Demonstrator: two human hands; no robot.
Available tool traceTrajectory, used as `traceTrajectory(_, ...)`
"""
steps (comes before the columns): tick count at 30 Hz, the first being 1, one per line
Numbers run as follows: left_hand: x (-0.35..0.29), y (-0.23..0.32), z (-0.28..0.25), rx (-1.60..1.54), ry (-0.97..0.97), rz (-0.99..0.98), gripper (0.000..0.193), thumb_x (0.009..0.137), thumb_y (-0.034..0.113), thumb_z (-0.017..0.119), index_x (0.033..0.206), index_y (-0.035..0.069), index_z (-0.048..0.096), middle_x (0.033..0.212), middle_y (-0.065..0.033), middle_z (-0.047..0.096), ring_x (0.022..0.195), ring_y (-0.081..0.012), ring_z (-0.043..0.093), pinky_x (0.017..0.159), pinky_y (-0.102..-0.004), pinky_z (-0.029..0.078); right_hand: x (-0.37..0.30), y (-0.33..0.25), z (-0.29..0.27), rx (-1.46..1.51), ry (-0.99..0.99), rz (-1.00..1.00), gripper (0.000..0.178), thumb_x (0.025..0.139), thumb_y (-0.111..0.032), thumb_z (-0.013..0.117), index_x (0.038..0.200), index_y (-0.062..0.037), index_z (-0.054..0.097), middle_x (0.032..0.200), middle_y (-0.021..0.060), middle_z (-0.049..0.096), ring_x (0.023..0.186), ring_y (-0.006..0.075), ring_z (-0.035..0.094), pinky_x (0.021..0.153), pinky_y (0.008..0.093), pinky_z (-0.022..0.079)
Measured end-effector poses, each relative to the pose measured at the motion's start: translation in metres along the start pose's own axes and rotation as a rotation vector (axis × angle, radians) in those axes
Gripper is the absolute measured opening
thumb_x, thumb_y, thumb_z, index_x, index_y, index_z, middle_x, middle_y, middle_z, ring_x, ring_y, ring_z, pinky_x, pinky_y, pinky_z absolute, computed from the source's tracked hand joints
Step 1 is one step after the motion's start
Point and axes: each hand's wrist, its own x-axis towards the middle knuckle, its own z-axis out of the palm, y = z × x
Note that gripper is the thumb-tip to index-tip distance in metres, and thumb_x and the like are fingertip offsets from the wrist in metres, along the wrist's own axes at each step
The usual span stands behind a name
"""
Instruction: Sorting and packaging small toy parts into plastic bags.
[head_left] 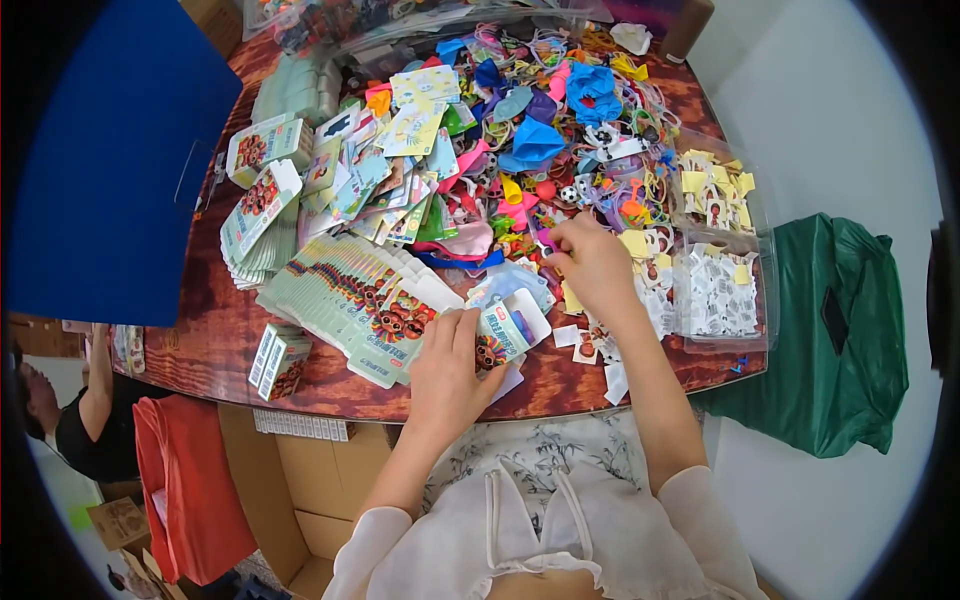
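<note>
My left hand is closed on a small printed carton with its end flap open, near the table's front edge. Its fingers also lie against a fanned row of flattened cartons to the left. My right hand is over the front of a heap of small colourful toys, thumb and fingers pinched together. What they pinch is too small and covered to name; a pinkish-purple bit shows beside the fingertips. Small white and yellow stickers or paper pieces lie below this hand.
Printed cards are piled behind the cartons. Two clear plastic boxes hold yellow-backed pieces and white pieces at the right. A green bag hangs beside the table. Below the left edge are a red bag and an open cardboard box.
</note>
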Motion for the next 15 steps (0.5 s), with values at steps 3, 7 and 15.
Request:
traceTrajectory(3,0.002,0.002,-0.002,0.001,-0.006,0.004,0.072,0.070,0.018,0.085,0.130,-0.001,0.052,0.123,-0.0177,0.058,0.112,-0.0362,0.056,0.092,-0.0447,0.050,-0.003,0.003,0.008,-0.221,0.080,-0.162,0.015,0.081,-0.005,0.074,0.089,-0.0043,0.061,0.083,0.0072,0.061,0.068,0.0215,0.061,0.062,0.0353,0.048)
traceTrajectory(7,0.000,0.000,-0.007,-0.049,0.003,-0.007,0.071,0.070,0.016,0.084,0.130,-0.002,0.052,0.123,-0.0189,0.057,0.111,-0.0375,0.058,0.093,-0.0448,0.050,-0.004,0.008,-0.009,0.585,-0.081,0.176,0.017,0.084,0.000,0.072,0.093,-0.0056,0.059,0.078,-0.0033,0.059,0.062,0.0031,0.055,0.050,0.0215,0.041)
traceTrajectory(15,-0.002,0.004,-0.008,-0.047,-0.022,0.011,0.072,0.072,0.016,0.082,0.134,-0.001,0.048,0.128,-0.0190,0.054,0.117,-0.0382,0.054,0.093,-0.0455,0.051,-0.054,-0.032,-0.019,0.693,-0.263,0.236,0.022,0.083,0.002,0.072,0.101,-0.0058,0.062,0.089,-0.0015,0.061,0.077,0.0063,0.058,0.068,0.0228,0.046)
